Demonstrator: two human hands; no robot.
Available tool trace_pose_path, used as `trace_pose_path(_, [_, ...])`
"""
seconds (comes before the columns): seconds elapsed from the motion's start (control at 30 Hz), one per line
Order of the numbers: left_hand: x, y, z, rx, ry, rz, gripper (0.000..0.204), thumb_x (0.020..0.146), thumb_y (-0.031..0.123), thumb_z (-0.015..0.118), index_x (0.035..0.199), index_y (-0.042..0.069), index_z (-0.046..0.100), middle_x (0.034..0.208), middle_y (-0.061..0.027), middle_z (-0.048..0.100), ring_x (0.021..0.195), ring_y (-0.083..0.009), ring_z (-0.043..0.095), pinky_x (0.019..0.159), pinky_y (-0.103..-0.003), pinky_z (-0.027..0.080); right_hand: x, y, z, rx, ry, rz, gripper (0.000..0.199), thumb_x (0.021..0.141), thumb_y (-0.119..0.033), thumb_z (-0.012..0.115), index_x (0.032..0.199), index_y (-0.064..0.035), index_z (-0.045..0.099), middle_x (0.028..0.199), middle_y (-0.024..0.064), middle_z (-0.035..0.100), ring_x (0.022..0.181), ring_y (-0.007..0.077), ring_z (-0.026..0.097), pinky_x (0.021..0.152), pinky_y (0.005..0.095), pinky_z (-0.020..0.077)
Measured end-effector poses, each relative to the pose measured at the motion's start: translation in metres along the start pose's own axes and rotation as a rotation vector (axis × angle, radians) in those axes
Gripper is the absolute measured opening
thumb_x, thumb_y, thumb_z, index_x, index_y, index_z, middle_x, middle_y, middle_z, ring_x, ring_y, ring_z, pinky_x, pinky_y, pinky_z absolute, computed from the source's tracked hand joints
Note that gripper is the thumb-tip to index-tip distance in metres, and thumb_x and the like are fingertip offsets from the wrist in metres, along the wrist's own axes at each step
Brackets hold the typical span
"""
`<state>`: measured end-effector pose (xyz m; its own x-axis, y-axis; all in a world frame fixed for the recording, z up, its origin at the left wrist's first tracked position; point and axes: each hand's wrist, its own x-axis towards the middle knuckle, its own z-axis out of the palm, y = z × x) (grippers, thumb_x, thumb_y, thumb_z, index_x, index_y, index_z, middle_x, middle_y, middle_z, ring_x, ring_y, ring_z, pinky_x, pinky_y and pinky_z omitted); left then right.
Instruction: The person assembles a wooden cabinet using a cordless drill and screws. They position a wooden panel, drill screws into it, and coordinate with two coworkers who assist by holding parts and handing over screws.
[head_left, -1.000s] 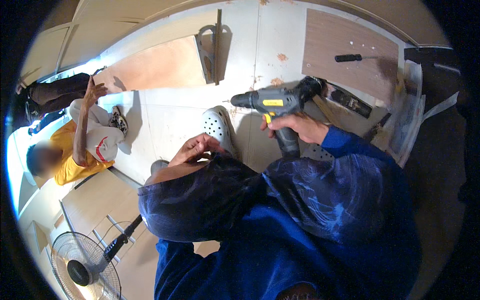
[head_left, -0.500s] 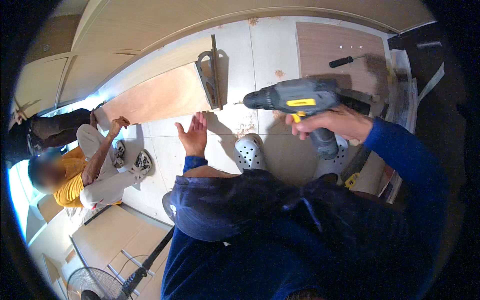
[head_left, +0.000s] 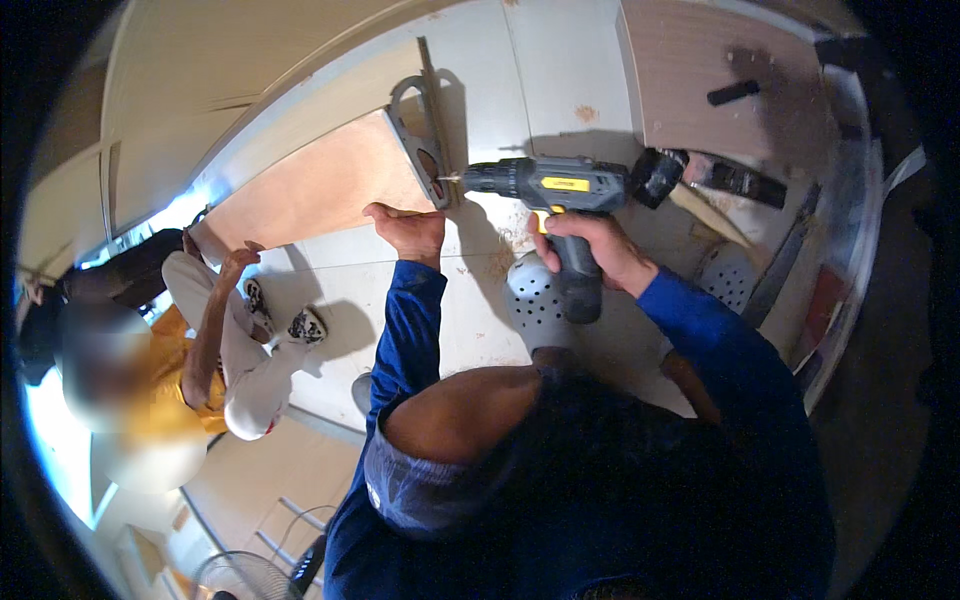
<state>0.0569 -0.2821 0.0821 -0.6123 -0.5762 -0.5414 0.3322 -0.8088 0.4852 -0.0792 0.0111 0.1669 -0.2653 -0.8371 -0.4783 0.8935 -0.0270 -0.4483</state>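
On floor, right hand (head_left: 590, 245) gripping drill (head_left: 545, 185)

Seated co-worker (head_left: 190, 350); perhaps a fan (head_left: 240, 578).

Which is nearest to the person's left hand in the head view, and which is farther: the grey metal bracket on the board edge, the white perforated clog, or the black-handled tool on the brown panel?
From the left hand:
1. Grey metal bracket, just above the hand at the plywood edge.
2. White perforated clog, lower right, under the drill.
3. Black-handled tool, far upper right on the brown panel.
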Motion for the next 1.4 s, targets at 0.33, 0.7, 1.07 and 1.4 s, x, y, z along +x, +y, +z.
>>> trace_pose_path(0.33, [-0.022,0.001,0.036,0.084,0.194,-0.031,0.074,0.100,0.072,0.029,0.149,0.021,0.049,0.144,-0.0053,0.060,0.129,-0.0287,0.057,0.105,-0.050,0.047,0.016,0.019,-0.013,0.137,-0.017,0.089,0.030,0.092,-0.020,0.065,0.112,0.0027,0.065,0.089,0.0093,0.067,0.070,0.0131,0.064,0.062,0.0261,0.0558])
trace_pose_path(0.7, [-0.021,0.000,0.027,0.020,0.144,-0.011,0.077,0.099,0.075,0.034,0.151,0.020,0.046,0.144,-0.0069,0.059,0.125,-0.0298,0.061,0.103,-0.051,0.049,0.025,0.026,-0.013,0.103,-0.062,0.122,0.029,0.090,-0.021,0.065,0.109,0.0010,0.064,0.087,0.0079,0.066,0.069,0.0131,0.063,0.063,0.0268,0.0549])
trace_pose_path(1.07, [-0.016,0.010,0.006,-0.183,0.007,-0.078,0.067,0.098,0.060,0.054,0.146,0.013,0.053,0.148,-0.0081,0.057,0.135,-0.0310,0.056,0.112,-0.053,0.046,0.031,0.032,-0.022,0.012,-0.097,0.187,0.038,0.094,-0.024,0.063,0.122,0.0011,0.064,0.096,0.0093,0.070,0.075,0.0148,0.068,0.067,0.0296,0.0572])
trace_pose_path(1.4, [-0.004,0.031,-0.002,-0.179,0.224,0.176,0.054,0.103,0.047,0.051,0.139,0.007,0.057,0.144,-0.0135,0.061,0.136,-0.0345,0.054,0.115,-0.060,0.040,0.021,0.022,-0.008,-0.054,-0.104,0.151,0.038,0.089,-0.017,0.067,0.122,0.0023,0.065,0.100,0.0117,0.070,0.079,0.0190,0.070,0.074,0.0312,0.0589])
